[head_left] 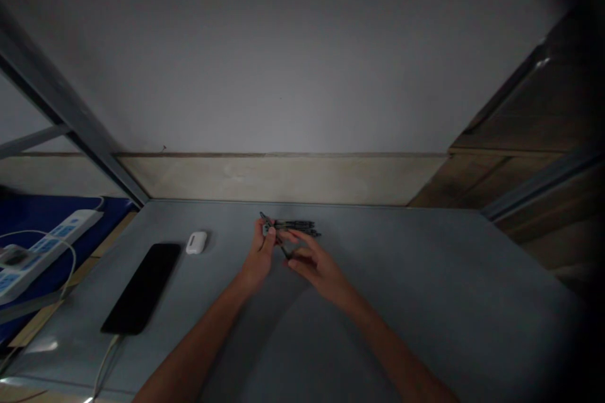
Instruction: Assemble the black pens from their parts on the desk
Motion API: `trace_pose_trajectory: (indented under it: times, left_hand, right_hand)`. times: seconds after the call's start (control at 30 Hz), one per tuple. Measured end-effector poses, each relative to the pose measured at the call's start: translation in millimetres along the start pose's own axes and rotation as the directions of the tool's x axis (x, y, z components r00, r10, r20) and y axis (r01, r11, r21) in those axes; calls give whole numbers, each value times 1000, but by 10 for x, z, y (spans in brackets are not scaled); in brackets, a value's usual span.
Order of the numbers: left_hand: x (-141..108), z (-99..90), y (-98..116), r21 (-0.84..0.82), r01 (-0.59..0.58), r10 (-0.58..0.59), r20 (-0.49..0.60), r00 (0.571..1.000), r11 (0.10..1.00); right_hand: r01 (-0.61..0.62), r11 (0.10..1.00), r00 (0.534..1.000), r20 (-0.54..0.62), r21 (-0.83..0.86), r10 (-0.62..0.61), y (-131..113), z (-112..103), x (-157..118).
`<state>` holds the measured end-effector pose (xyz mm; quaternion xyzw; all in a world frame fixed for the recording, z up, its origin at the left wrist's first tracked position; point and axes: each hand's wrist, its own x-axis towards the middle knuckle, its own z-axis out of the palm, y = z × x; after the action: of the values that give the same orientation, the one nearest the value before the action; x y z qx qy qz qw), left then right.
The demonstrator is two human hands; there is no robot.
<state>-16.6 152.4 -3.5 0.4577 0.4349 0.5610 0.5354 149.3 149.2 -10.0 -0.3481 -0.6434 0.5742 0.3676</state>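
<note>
Currently, one pen [283,250] is pinched by the left hand [261,255]; its near end is touched by the right hand [317,267], grip unclear. Loose pens [300,225] are left lying just right, far tabletop [401,264]. Number already handled can't be told.

Black phone [142,289], white case [196,242], dark pens [297,225], grey tabletop [425,289]

Dim light; plain grey wall [293,63] above a pale lower band [293,177]; brown boards [510,182] at right; grey tabletop [435,277] below
</note>
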Motion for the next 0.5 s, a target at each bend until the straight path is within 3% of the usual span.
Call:
trace_pose_trajectory:
  times: [0.13,0.27,0.4,0.5]
  left_hand:
    - [41,-21,-44,-85,61,-66,-58,996,995]
    - [56,-64,-51,18,114,-113,-17,993,993]
    - [6,-43,-86,206,78,-110,149,983,975]
    - [-76,31,-156,313,72,-145,217,965,947]
  right_hand:
    - [6,999,977,-214,40,3,-44,-141,43]
    - [74,983,901,-434,168,6,-109,-281,61]
    - [167,895,859,-506,414,73,-150,-312,67]
    - [175,797,883,-450,578,132,-185,-278,70]
